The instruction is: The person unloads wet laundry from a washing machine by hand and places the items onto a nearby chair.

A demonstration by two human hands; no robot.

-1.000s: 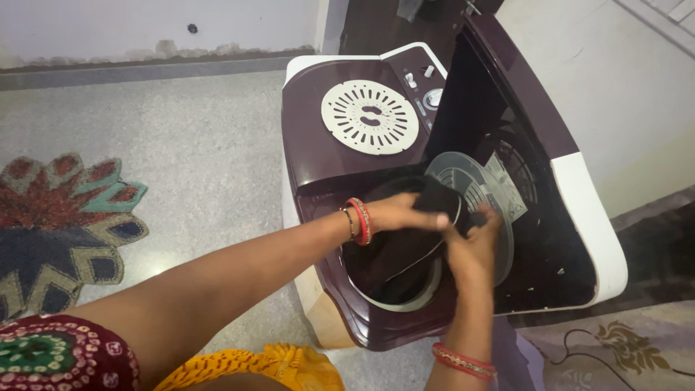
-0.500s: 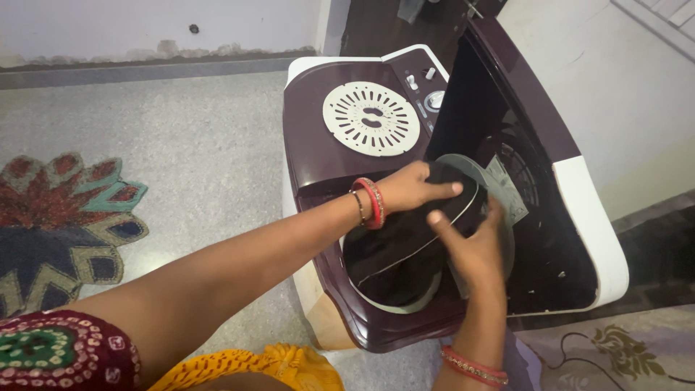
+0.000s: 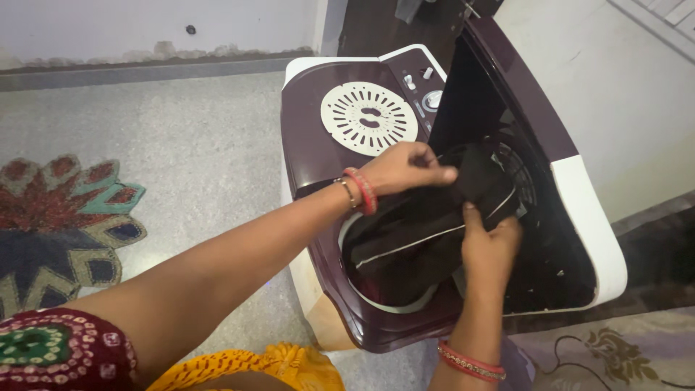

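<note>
A maroon and white twin-tub washing machine (image 3: 601,239) stands on the floor with its right lid raised. A black garment with thin white piping (image 3: 420,232) is stretched up out of the round spin tub (image 3: 376,298). My left hand (image 3: 409,168) grips the garment's upper edge near the raised lid. My right hand (image 3: 491,242) holds the cloth from below at the tub's right side. Both wrists wear red bangles.
A round white perforated cover (image 3: 369,118) lies on the closed maroon lid at the back, next to the control knobs (image 3: 432,99). A patterned floral rug (image 3: 58,224) lies on the speckled floor at left. A white wall runs along the right.
Both hands have lifted the black garment higher and to the right, out of the tub. The clear inner spin lid seen earlier is now covered by the cloth.
</note>
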